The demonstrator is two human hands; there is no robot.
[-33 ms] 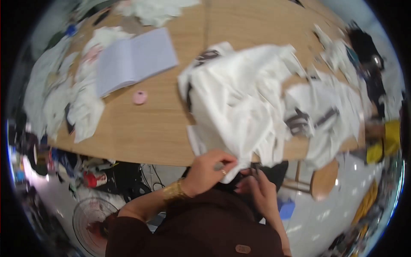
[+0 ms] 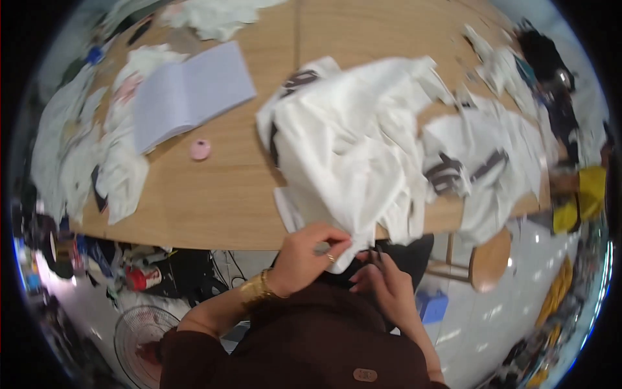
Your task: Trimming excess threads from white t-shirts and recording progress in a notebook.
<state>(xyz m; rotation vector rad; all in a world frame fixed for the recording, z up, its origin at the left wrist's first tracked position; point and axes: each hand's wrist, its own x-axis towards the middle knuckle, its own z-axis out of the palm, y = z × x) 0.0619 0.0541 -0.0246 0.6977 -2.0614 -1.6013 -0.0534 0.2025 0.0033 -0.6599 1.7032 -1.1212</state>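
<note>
A white garment [image 2: 343,136] with dark brown lettering lies bunched on the wooden table, its near end hanging over the front edge. My left hand [image 2: 311,256], with a gold bracelet at the wrist, pinches that hanging end between thumb and fingers. Just to the right, my right hand [image 2: 387,282] is curled around small dark snips [image 2: 377,256], whose two prongs point up near the fabric. Blur and the fingers hide most of that tool, so its exact shape is hard to make out. Whether its prongs touch the cloth I cannot tell.
An open notebook [image 2: 194,94] and a pink round object [image 2: 200,150] lie left on the table [image 2: 214,207]. More white garments [image 2: 492,155] rest at right, others [image 2: 126,175] at left. Below are a fan [image 2: 146,343], a wooden stool [image 2: 490,259] and a blue box [image 2: 432,306].
The view has shifted slightly, so the things on the table appear a little further left. Both hands keep nearly the same place and hold at the garment's near end.
</note>
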